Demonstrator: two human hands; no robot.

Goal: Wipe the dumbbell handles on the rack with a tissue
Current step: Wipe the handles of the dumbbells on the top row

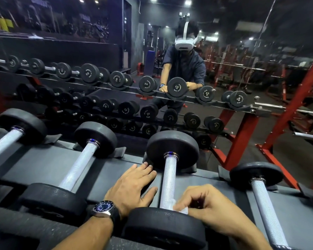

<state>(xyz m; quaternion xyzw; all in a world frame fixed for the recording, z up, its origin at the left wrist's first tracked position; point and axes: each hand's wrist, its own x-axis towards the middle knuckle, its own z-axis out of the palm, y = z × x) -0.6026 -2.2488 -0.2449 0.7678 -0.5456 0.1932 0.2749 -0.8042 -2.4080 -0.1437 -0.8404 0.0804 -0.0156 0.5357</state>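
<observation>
The right hand pinches a white tissue against the near end of the middle dumbbell's knurled handle on the rack. The left hand lies flat, fingers spread, bracing beside it. Best to wrap the tissue around and stroke toward the far plate.

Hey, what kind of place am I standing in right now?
Almost certainly a gym's free-weights area. Dumbbells sit in a row on a rack, a wall mirror reflects more racked weights, and red steel frames stand to the right.
</observation>
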